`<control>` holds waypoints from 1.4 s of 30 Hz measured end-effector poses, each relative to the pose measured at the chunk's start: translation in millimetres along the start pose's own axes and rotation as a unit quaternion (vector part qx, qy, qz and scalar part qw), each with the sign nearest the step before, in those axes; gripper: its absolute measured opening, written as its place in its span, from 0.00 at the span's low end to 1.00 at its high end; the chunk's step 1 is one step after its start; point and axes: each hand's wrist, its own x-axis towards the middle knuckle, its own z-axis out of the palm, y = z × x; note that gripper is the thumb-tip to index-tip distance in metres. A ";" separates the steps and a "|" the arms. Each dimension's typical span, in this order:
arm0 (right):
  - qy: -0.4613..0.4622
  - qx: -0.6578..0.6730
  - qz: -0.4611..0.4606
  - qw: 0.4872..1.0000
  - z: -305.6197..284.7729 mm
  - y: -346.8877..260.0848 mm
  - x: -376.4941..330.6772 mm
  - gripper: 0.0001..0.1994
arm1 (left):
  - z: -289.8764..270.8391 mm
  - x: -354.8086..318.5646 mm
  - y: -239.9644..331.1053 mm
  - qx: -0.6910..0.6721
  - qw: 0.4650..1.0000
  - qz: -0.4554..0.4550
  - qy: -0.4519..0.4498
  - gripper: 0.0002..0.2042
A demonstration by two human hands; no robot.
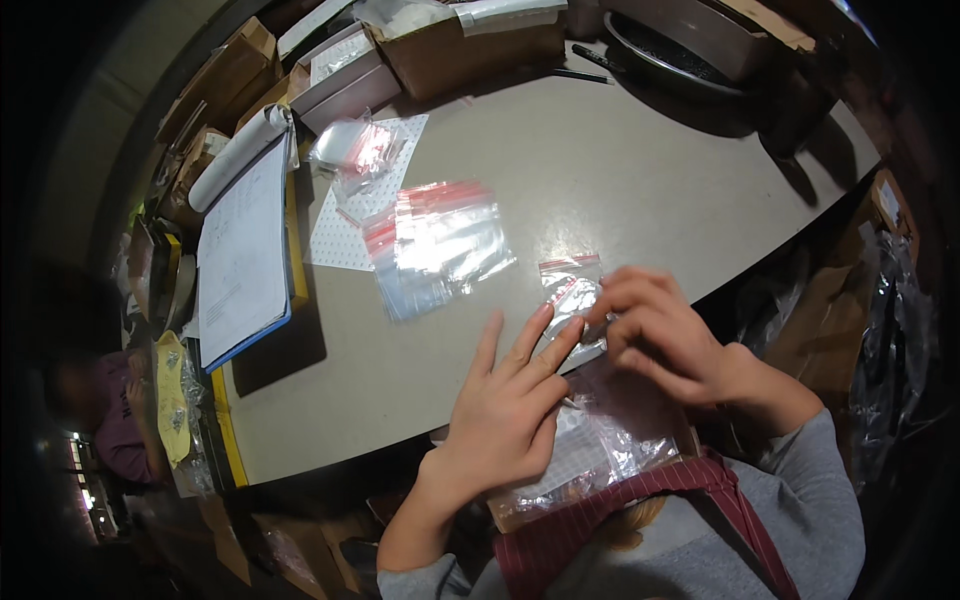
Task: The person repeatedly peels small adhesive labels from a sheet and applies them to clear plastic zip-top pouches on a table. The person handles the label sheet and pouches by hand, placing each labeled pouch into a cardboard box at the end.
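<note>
Fingers (520, 345) of the left hand (500, 430) are spread, the index tip resting on a small clear zip bag (577, 290) with a red strip. The right hand (665, 335) curls over the bag's right side — whether it pinches the film I cannot tell, as bent fingers hide the contact.

Nearest the body, against the striped dark-red apron (550, 560), sits an open carton (510, 517) with clear plastic bags (635, 440) on top, just below the worktop's near edge. The zip bag lies right at that edge, on the grey worktop (375, 420).

Farther in, a fanned stack of red-topped clear bags (450, 240) overlaps a white dotted sheet (335, 240); a bunched packet of bags (360, 148) sits on the sheet's far part. Toward the left edge stands a tilted clipboard (243, 260), its top pages rolled back. Beyond that edge is a co-worker in a purple top (122, 430).

Along the far edge — a pale tray (345, 95), a brown box (485, 60), a black pen (583, 76) and, toward the right corner, a dark round vessel (675, 65).
</note>
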 end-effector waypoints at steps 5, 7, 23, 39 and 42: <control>-0.061 -0.026 0.011 0.998 -6.8 5.7 14.7 0.09 | -2.8 1.4 -0.6 0.006 1.000 0.007 0.001 0.04; -0.050 -0.074 0.010 0.996 -5.3 2.5 12.4 0.09 | -0.6 -0.3 -0.2 0.006 1.000 0.006 0.006 0.04; -0.067 -0.056 0.032 0.996 -2.8 9.5 7.3 0.10 | 4.4 -0.7 -0.7 0.018 1.000 0.002 0.021 0.10; -0.067 -0.054 0.059 0.995 2.2 2.4 15.2 0.10 | 4.1 -2.8 0.0 0.010 0.997 0.007 0.079 0.05; -0.054 -0.098 0.051 0.992 8.9 2.5 17.2 0.10 | 3.0 -5.3 -2.0 -0.019 0.994 0.000 0.108 0.05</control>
